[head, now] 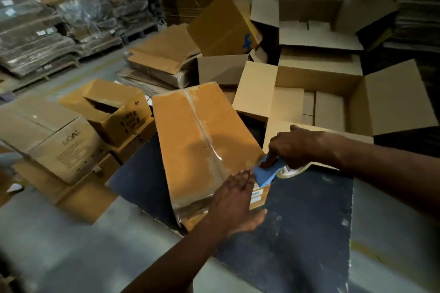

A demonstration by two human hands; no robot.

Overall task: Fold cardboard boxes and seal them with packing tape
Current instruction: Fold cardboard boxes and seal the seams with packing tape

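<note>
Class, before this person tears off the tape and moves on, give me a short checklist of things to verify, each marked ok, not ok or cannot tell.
1. Tape strip runs along the centre seam of the box: ok.
2. Left hand lies flat, steadying the box's near end: ok.
3. Right hand grips the blue tape dispenser: ok.
4. Tape wrapped over the near edge: cannot tell.
5. Tape lies smooth: not ok, wrinkled near the end.
6. Box rests on the dark mat: ok.
</note>
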